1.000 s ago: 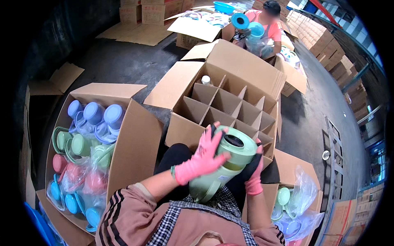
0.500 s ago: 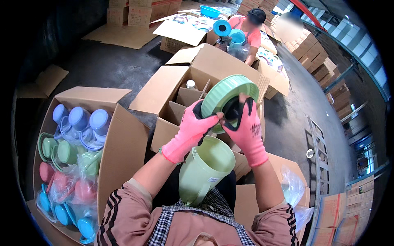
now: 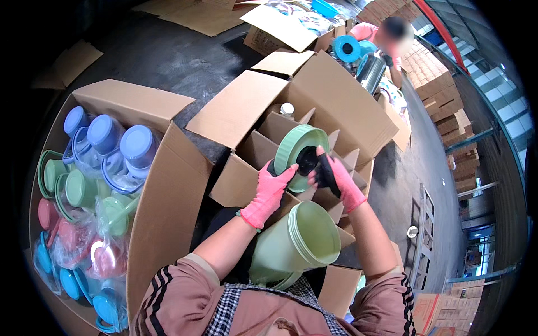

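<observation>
got the green lid [image 3: 289, 149] by its rim in the left hand [image 3: 269, 194], tilted, just beyond the open green jug [image 3: 281, 246] | with right hand [image 3: 339, 182] at the lid's black centre [image 3: 306, 159], can't tell if pinching tbh | that jug at a slant by the lap, near the divided carton [image 3: 231, 182]

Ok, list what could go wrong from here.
The open green jug tilts at the lap with neither hand on it, so it might tip or roll. The left hand grips the green lid by its rim; if that slipped, the lid could fall against the jug or the divided carton.
</observation>
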Available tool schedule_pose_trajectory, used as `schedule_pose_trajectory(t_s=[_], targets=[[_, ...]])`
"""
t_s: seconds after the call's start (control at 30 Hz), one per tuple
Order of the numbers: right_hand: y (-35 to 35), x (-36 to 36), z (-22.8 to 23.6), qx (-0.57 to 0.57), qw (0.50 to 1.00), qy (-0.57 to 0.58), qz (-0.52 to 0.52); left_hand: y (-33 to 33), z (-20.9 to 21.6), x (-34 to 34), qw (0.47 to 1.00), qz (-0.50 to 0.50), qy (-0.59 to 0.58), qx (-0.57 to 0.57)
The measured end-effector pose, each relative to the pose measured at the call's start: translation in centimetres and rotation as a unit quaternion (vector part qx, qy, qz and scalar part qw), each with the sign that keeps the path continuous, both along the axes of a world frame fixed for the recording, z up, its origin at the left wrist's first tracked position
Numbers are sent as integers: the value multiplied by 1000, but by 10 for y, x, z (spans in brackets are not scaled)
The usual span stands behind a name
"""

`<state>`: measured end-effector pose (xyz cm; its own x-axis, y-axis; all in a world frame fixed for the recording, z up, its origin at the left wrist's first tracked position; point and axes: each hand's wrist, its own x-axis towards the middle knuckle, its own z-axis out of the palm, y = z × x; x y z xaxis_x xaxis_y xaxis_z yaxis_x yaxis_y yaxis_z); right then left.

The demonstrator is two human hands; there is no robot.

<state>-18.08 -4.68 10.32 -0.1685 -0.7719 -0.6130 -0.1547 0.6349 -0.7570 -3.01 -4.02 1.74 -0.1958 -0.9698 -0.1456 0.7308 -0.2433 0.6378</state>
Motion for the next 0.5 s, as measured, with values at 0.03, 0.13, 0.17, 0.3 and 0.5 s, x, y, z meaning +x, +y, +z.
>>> schedule_pose_trajectory(t_s=[0.03,0.13,0.17,0.3,0.5], targets=[[-14,-2,-6,-116,980,133,92,-5,0,3,999,9,-33,-15],[-26,15,-38,-264,843,410,226,-18,-3,10,990,18,-133,-49],[-40,13,-47,-150,935,255,195,-22,-5,12,986,41,-155,-47],[-98,-9,-24,86,973,-163,139,-39,-12,23,968,132,-210,-29],[-205,-76,-93,-258,845,468,-2,-53,-41,17,968,111,123,190]])
